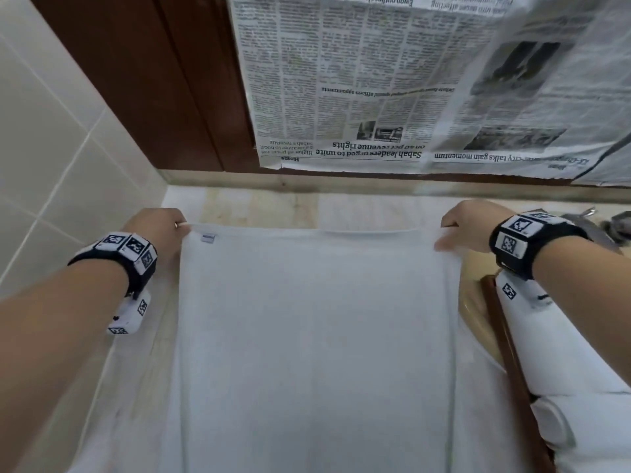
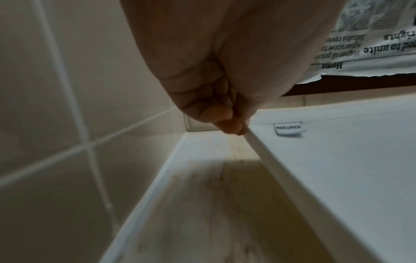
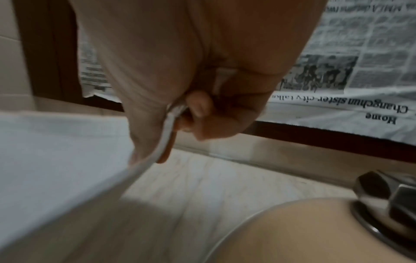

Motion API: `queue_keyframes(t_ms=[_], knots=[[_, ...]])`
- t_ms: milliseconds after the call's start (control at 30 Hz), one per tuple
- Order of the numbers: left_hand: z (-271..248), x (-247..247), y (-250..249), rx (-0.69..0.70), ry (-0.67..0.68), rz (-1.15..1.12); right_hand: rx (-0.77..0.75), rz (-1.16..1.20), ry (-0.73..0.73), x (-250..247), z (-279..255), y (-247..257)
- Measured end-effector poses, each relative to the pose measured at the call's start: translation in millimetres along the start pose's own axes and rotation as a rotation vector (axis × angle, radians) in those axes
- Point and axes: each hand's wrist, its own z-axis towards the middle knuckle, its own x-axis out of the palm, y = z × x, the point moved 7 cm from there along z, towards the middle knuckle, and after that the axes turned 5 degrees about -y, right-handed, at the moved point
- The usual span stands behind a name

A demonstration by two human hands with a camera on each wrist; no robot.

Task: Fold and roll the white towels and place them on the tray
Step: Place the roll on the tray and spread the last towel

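White towel (image 1: 314, 336) spread flat over table (image 1: 259, 206). Left hand (image 1: 155, 230) and right hand (image 1: 467, 227) pinching far corners. Keep edge taut, align corners squarely before folding.

Cream tiled wall (image 1: 44, 138) on the left; dark wood panelling (image 1: 153, 80) far, newspaper sheets (image 1: 392, 80) (hung upside down) covering it above a pale marble counter (image 1: 259, 206).

White towel (image 1: 314, 336) spread wide and taut above the counter, far edge stretched straight between both corners, near part running out of view below. Small label (image 2: 289, 128) reading "MARCOPOLO" near the far left corner. Rolled white towels (image 1: 560, 339) lying on a brown wooden tray (image 1: 505, 339) just right of it.
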Motion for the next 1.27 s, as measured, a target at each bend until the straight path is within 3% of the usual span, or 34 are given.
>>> queue_keyframes(t_ms=[100,200,300,500,633,867,967,1100,1267], knots=[[19,-1,-10,-0.046,-0.044,-0.015,0.113,0.033,-0.019,5,27,-8],[40,-5,-20,-0.126,-0.114,-0.104,0.239,0.132,-0.127,9,54,-11],[53,0,-31,-0.214,-0.094,-0.17,0.349,0.242,-0.145,21,72,-10],[55,18,-46,-0.366,-0.182,-0.363,0.427,0.264,-0.142,46,94,-4],[61,20,-58,-0.309,-0.203,-0.408,0.427,0.204,-0.114,48,106,-8],[44,45,-81,-0.063,0.078,-0.583,0.566,0.386,-0.134,46,104,-7],[18,40,-67,-0.082,0.042,-0.596,0.648,0.343,-0.19,39,82,7],[-65,42,-48,-0.114,-0.009,-0.434,0.505,0.289,-0.192,48,40,68],[-217,68,-51,-0.223,0.059,-0.253,-0.045,0.309,-0.096,79,-17,170]])
